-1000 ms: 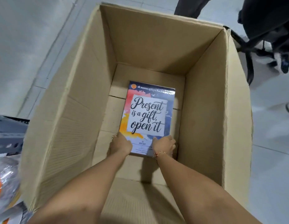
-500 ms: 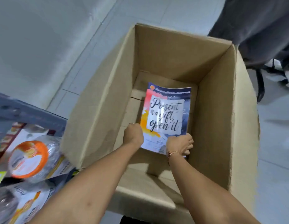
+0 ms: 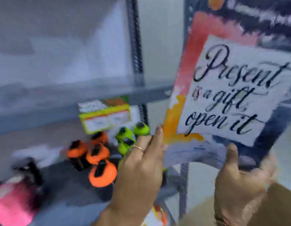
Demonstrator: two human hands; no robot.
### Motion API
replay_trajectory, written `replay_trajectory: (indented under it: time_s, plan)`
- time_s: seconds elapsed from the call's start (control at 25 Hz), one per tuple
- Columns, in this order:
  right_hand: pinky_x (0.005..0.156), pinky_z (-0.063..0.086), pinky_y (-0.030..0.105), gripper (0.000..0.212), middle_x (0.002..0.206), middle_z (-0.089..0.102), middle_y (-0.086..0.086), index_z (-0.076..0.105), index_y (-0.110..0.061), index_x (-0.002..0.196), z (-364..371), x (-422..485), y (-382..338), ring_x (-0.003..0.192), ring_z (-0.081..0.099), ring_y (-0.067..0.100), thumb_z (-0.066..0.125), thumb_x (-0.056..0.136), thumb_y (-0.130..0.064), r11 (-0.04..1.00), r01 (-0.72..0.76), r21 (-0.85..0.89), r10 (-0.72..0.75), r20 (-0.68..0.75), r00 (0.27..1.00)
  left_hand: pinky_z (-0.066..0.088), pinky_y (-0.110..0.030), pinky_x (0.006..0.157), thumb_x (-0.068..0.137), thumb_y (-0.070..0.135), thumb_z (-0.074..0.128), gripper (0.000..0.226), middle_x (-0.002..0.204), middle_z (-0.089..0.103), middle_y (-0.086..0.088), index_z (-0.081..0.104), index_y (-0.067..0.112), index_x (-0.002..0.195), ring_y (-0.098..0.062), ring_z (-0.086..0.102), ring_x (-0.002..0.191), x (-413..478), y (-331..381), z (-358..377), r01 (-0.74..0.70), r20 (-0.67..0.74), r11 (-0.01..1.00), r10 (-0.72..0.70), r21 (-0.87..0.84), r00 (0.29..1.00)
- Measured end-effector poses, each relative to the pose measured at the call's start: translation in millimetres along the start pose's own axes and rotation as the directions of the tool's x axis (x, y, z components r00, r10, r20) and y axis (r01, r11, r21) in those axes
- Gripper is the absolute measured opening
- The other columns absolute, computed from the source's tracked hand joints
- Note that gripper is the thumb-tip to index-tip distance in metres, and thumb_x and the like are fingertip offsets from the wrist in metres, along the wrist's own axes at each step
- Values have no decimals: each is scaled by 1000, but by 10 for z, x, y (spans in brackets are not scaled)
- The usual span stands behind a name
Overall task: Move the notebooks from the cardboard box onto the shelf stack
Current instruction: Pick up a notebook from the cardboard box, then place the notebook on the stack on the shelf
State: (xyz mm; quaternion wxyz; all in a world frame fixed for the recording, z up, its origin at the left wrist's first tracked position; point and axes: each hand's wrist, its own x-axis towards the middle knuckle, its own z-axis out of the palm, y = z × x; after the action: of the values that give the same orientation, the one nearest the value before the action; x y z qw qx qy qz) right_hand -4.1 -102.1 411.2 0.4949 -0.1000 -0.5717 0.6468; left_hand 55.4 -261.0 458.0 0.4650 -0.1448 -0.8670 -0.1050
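Item in transit: notebook [image 3: 231, 88], cover reading "Present is a gift, open it", held upright just right of the shelf post [image 3: 135, 51], right hand [image 3: 239, 180] gripping its lower edge, left hand [image 3: 141, 170] steadying its left edge; carry step under way, next calling for levelling it onto the shelf [image 3: 68, 97] stack.
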Motion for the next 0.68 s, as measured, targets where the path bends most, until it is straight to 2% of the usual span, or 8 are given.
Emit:
replay_trajectory:
  time_s: [0.08, 0.16, 0.24, 0.36, 0.44, 0.56, 0.64, 0.68]
  plan:
    - [100, 39, 34, 69, 126, 51, 31, 42, 7, 133, 543, -79, -597, 117, 47, 31, 66, 81, -32, 984, 175, 16, -176, 35, 984, 32, -24, 82, 92, 21, 49, 29, 94, 72, -4, 70, 11, 109, -8, 48, 86, 315, -314, -611, 182, -183, 981, -168, 64, 969]
    - [98, 36, 30, 61, 125, 54, 30, 43, 5, 134, 1033, -112, -1076, 116, 46, 29, 67, 81, -15, 944, 325, 55, -330, 126, 936, 30, -26, 75, 93, 21, 49, 32, 92, 68, -12, 65, 8, 118, -13, 50, 87, 606, -548, -1090, 281, -214, 951, -251, 125, 944]
    - [96, 36, 29, 54, 126, 58, 23, 49, 1, 130, 1437, -79, -1426, 116, 52, 33, 66, 81, -11, 925, 375, 52, -374, 292, 881, 28, -32, 67, 94, 20, 50, 29, 95, 66, -19, 63, 8, 118, -31, 57, 95, 852, -819, -1390, 424, -157, 882, -398, 205, 904]
    - [70, 34, 28, 22, 109, 67, 20, 63, -1, 102, 2008, -22, -1647, 99, 59, 37, 59, 80, -2, 896, 443, -34, -362, 524, 771, 43, -35, 78, 94, 18, 52, 25, 106, 67, -25, 68, 0, 101, -39, 59, 103, 1184, -1281, -1442, 621, 16, 723, -656, 303, 755]
    - [68, 39, 32, 16, 101, 68, 24, 63, 3, 91, 2259, 0, -1678, 94, 61, 40, 52, 80, 2, 860, 481, -171, -245, 688, 683, 48, -37, 86, 92, 14, 53, 26, 115, 66, -25, 67, -3, 106, -39, 59, 109, 1285, -1504, -1341, 636, 115, 671, -717, 381, 688]
    - [95, 43, 43, 25, 115, 62, 25, 58, 3, 106, 2364, 43, -1642, 111, 54, 41, 48, 85, -3, 752, 516, -411, 73, 830, 553, 48, -36, 90, 91, 13, 51, 27, 120, 64, -26, 63, -5, 108, -39, 57, 113, 1298, -1606, -1223, 564, 211, 645, -734, 515, 646]
    - [99, 38, 44, 26, 120, 60, 20, 59, -4, 109, 2301, 43, -1659, 117, 47, 41, 49, 85, -9, 702, 532, -474, 130, 819, 558, 45, -39, 93, 93, 19, 50, 27, 121, 63, -21, 63, 1, 109, -39, 51, 116, 1287, -1568, -1174, 457, 172, 615, -697, 643, 696]
    - [98, 37, 43, 24, 119, 61, 18, 60, -6, 107, 2230, 45, -1664, 117, 46, 40, 51, 86, -12, 708, 548, -446, 65, 813, 578, 43, -40, 95, 93, 20, 51, 26, 121, 62, -19, 64, 4, 110, -39, 47, 118, 1288, -1483, -1150, 404, 121, 598, -648, 692, 752]
